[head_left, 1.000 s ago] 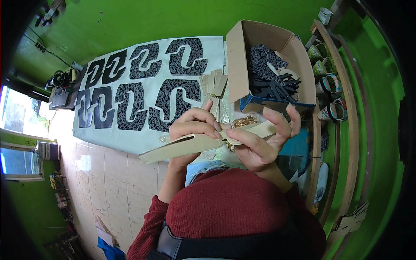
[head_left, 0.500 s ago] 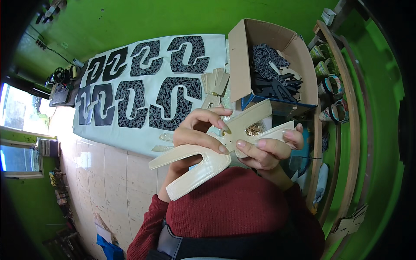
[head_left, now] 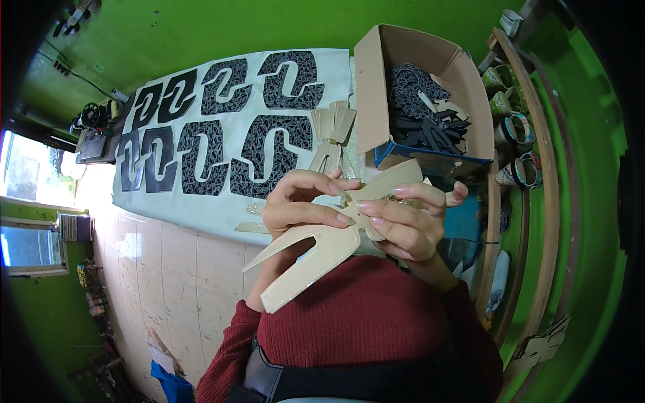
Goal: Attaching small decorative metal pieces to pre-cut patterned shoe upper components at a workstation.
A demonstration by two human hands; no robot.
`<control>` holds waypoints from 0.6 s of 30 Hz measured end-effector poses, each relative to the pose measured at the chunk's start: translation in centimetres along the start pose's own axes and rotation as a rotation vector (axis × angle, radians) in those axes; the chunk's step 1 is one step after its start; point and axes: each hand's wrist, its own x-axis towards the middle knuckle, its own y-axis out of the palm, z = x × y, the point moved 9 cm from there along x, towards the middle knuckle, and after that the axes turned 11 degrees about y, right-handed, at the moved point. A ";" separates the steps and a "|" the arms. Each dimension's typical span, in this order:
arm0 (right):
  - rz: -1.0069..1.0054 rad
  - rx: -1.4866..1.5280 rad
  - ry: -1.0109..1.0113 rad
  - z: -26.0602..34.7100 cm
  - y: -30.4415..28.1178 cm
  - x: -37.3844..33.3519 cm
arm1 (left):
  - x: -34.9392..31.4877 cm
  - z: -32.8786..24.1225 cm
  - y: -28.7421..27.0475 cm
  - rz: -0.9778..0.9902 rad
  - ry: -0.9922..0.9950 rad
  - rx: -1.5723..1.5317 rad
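In front of my chest I hold a cream X-shaped sandal upper (head_left: 316, 258), with stitched edges and forked straps spreading from a narrow middle. My left hand (head_left: 295, 205) is closed on that middle, thumb and fingertips pinching from the left. From the right, my right hand (head_left: 411, 225) pinches the same joint, its outer fingers raised. The fingertips cover most of the joint, and whether a small part lies between them cannot be made out. Similar cream pieces (head_left: 332, 124) lie bundled on the table just beyond my hands.
Dark patterned S-shaped cutouts (head_left: 201, 161) lie on the white-covered table (head_left: 225, 215). An open cardboard box (head_left: 371, 101) of dark scraps stands at the far right. Beside it a wooden rack (head_left: 537, 168) holds colourful shoes (head_left: 521, 168). A black machine (head_left: 94, 121) sits at far left.
My right hand has shifted left and closed in on the middle of the upper, with its fingers regripped there. The upper has tilted, and its right-hand strap is now mostly hidden.
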 end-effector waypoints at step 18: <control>0.163 0.267 0.426 -4.4 3.2 0.4 | -1.2 2.8 -1.7 0.037 -0.297 0.422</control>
